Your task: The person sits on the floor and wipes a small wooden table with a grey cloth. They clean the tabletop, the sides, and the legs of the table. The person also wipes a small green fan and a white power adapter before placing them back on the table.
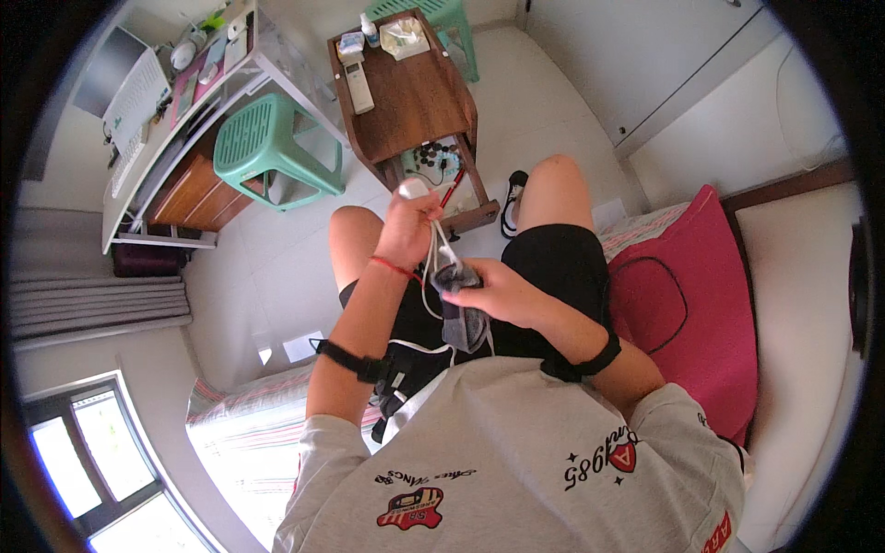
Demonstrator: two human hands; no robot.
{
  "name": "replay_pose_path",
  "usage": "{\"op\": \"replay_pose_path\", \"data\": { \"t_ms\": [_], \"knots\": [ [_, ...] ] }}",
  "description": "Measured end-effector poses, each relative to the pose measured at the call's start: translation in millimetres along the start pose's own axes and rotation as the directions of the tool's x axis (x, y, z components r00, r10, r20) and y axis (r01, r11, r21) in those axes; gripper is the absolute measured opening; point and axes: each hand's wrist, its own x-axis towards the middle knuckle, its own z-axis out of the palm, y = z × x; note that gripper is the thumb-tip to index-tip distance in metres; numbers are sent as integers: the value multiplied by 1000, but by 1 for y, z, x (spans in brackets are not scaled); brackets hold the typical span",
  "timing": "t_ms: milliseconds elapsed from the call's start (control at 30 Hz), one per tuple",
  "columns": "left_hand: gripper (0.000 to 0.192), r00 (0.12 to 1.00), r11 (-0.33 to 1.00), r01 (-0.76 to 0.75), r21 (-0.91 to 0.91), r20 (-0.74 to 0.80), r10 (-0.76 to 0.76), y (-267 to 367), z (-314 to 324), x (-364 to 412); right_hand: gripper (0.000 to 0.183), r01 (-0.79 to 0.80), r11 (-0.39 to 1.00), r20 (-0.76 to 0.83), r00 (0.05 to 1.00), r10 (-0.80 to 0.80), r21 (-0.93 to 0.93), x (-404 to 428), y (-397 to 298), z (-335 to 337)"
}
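My left hand (409,231), a red cord around its wrist, is closed around a white charger-like block (413,187) above my lap. A white cable (427,276) hangs from that hand in a loop and runs down toward my right hand (503,294). My right hand grips a dark grey cloth item (464,325), perhaps a sock or small pouch; its folds hide its full shape. Beyond my hands, a wooden drawer (470,222) stands pulled out. Inside it lie bead strings (437,157), and a red stick (453,188) shows behind my left hand.
The wooden cabinet (415,104) bears a white remote control (359,88), a tissue pack (404,38) and a small bottle (369,30). A green plastic stool (276,148) stands left, beside a desk (128,200) with a laptop (135,97). A black cable (681,297) lies on red fabric (712,332) at right.
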Motion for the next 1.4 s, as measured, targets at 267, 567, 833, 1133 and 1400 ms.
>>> {"op": "replay_pose_path", "data": {
  "t_ms": [267, 567, 833, 1133, 1400],
  "knots": [
    [16, 982, 992, 130, 3, -142, -128, -64, -44, 135, 23, 68, 910, -376, 921, 100, 409, -2, 12, -55],
    [14, 979, 989, 58, -135, -187, -83, -145, -69, 259, 25, 349, 649, -561, 815, 146, 676, -56, 53, -147],
    [55, 984, -880, -165, 446, 16, -177, -159, -85, 306, 52, 387, 631, -503, 864, 4, 672, -45, 74, -168],
    [35, 971, -450, -14, 893, 119, 206, -124, -120, 281, 44, 433, 588, -472, 876, -97, 683, -29, 67, -164],
    [29, 907, -477, 40, 878, 168, 385, -89, -142, 249, 40, 435, 580, -457, 881, -119, 689, -32, 71, -161]
  ]
}}
